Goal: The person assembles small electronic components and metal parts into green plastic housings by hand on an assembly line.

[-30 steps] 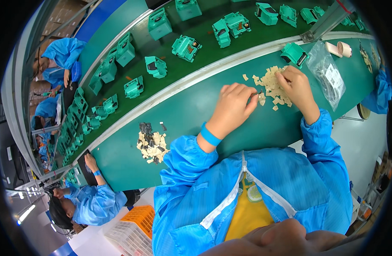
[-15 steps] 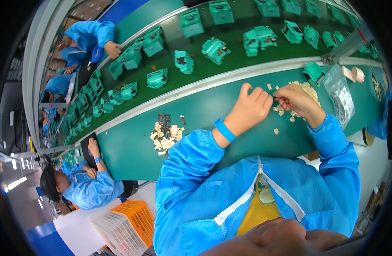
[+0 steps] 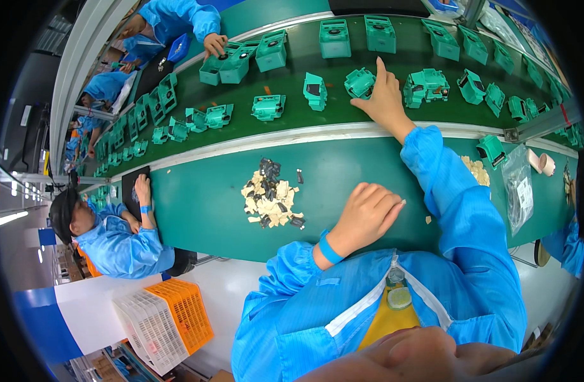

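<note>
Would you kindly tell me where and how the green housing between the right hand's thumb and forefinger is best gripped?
Probably by its near and far outer sides, coming from the near right: the housing is a compact block on the belt, with gaps on its left and right, and the right hand spans it with thumb near and forefinger far.

A green plastic housing (image 3: pixel 358 83), boxy and angular with ridged detail, sat askew on the dark green belt (image 3: pixel 285 79), within the spread thumb and forefinger of the right hand (image 3: pixel 370 81) (whether they touched it could not be told). On the tabletop (image 3: pixel 203 210) lay a loose heap of thin beige pieces (image 3: pixel 280 217), overlapping at odd angles, with black pieces (image 3: pixel 270 169) mixed in and bunched at its far edge.
</note>
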A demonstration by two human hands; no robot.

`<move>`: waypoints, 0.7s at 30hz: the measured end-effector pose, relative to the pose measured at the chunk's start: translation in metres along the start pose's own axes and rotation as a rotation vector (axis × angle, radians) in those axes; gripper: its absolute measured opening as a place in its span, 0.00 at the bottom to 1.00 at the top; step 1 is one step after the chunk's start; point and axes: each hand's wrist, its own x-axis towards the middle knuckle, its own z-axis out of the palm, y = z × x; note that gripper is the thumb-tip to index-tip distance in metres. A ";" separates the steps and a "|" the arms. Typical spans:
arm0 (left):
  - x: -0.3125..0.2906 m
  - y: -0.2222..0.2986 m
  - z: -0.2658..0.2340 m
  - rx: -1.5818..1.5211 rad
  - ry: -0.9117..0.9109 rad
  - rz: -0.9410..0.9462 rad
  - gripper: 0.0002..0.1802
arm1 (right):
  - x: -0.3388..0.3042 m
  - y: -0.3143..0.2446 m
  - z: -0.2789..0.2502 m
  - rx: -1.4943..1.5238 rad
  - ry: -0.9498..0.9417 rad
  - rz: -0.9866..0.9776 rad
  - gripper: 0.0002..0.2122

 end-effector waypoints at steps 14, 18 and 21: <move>-0.016 -0.041 -0.030 -0.092 -0.156 -0.257 0.34 | -0.103 -0.002 -0.130 0.324 -0.689 -0.315 0.42; -0.009 -0.046 -0.005 -0.006 -0.303 -0.194 0.39 | -0.147 0.008 -0.143 0.972 -0.513 0.422 0.17; -0.012 -0.032 0.002 0.053 -0.243 -0.265 0.39 | -0.193 0.011 -0.124 1.187 -0.405 0.614 0.03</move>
